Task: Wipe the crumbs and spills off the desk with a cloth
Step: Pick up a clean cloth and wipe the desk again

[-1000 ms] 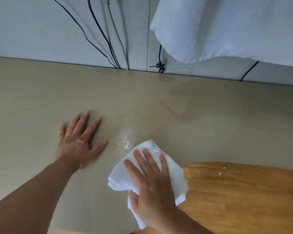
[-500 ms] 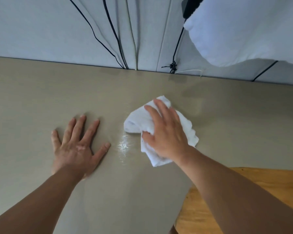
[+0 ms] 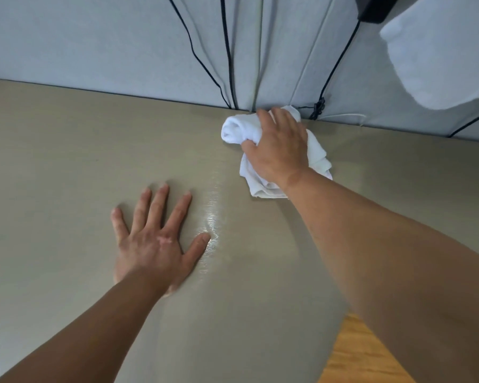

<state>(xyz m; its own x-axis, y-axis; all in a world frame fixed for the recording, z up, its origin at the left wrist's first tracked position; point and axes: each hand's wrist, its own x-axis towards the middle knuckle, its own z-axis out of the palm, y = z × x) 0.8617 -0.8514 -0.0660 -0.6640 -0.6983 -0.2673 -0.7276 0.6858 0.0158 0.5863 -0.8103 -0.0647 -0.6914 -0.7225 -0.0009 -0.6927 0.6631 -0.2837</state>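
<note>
The white cloth [image 3: 236,129] lies bunched on the grey-beige desk [image 3: 67,161] right at its far edge, against the wall. My right hand [image 3: 278,146] presses down on it, fingers curled over the cloth, arm stretched far forward. My left hand [image 3: 155,241] rests flat on the desk, palm down and fingers spread, nearer to me and to the left. A shiny wet streak [image 3: 212,217] runs on the desk just right of my left thumb.
Black and grey cables [image 3: 227,51] hang down the pale wall [image 3: 80,37] and meet the desk's back edge. A white towel [image 3: 440,51] hangs at the upper right. A wooden surface [image 3: 357,355] shows at the bottom right.
My right hand has pushed the cloth away from me, from near the wooden surface to the desk's far edge. My left hand has stayed flat in place.
</note>
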